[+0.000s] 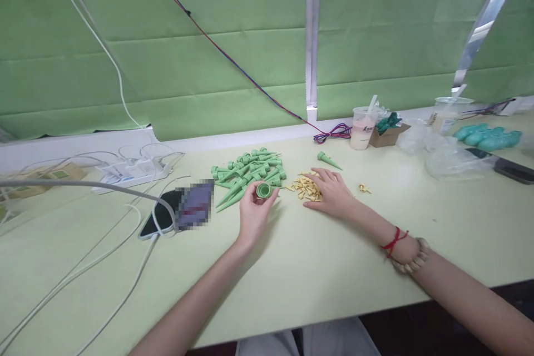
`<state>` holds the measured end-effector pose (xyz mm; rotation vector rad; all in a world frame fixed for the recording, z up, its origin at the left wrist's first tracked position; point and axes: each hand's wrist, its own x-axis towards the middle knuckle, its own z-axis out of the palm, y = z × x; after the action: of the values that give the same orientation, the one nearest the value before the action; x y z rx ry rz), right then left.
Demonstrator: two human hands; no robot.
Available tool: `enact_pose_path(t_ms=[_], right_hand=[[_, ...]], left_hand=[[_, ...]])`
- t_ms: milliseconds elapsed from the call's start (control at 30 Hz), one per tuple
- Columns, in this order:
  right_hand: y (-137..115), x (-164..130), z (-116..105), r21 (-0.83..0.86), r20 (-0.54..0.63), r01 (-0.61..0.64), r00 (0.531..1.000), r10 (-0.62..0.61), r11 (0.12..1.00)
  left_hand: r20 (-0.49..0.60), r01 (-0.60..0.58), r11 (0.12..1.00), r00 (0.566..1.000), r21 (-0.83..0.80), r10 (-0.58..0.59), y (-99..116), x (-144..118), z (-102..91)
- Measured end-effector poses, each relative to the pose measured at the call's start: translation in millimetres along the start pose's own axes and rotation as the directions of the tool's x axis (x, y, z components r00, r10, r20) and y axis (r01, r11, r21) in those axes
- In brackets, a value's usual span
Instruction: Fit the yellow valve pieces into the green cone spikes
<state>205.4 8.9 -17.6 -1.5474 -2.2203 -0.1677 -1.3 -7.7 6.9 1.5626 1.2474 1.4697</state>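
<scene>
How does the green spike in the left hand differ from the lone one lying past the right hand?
The held spike shows its round open end to the camera; the lone spike lies flat, side-on, tip pointing right. The left hand grips one; the other lies untouched on the table. Both are green.

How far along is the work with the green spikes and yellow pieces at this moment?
Possibly done: one green spike lies apart. In hand: the left hand holds a green spike, open end up; the right hand rests on the yellow pieces. Left: a large green spike pile.
</scene>
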Motion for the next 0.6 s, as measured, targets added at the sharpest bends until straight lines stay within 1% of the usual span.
enact_pose_path(t_ms=[67,100,167,200,267,367,467,533,600], right_hand=[[6,-2,-2,-0.017,0.078,-0.08,0.994,0.081,0.997],[9,-3,-3,-0.01,0.132,-0.103,0.986,0.104,0.995],[13,-2,-5,0.027,0.22,-0.111,0.97,0.102,0.993],[15,-2,-5,0.051,0.24,-0.103,0.967,0.088,0.993],[16,0,-7,0.096,0.236,-0.087,0.97,0.062,0.992],[18,4,-12,0.155,0.189,-0.07,0.981,0.04,0.985],[26,6,-23,0.177,0.13,-0.106,0.988,0.083,0.979],[35,7,-30,0.181,0.146,-0.146,0.982,0.12,0.973],[44,6,-36,0.204,0.215,-0.17,0.969,0.126,0.964]], left_hand=[[-0.018,-0.035,0.999,0.999,-0.001,0.035,2,1,-2.1],[-0.012,-0.032,0.999,0.999,0.0,0.032,3,2,-2.6],[0.023,0.01,1.0,1.0,-0.001,-0.01,5,1,-2.4],[0.04,0.035,0.999,0.999,-0.002,-0.035,5,1,-2.0],[0.055,0.068,0.998,0.996,-0.005,-0.068,6,0,-1.0],[0.053,0.09,0.995,0.995,-0.03,-0.088,5,0,-0.6],[0.043,0.095,0.995,0.995,-0.04,-0.094,4,2,-1.6],[0.041,0.094,0.995,0.995,-0.046,-0.092,3,2,-2.0],[0.064,0.117,0.991,0.991,-0.059,-0.113,4,2,-1.7]])
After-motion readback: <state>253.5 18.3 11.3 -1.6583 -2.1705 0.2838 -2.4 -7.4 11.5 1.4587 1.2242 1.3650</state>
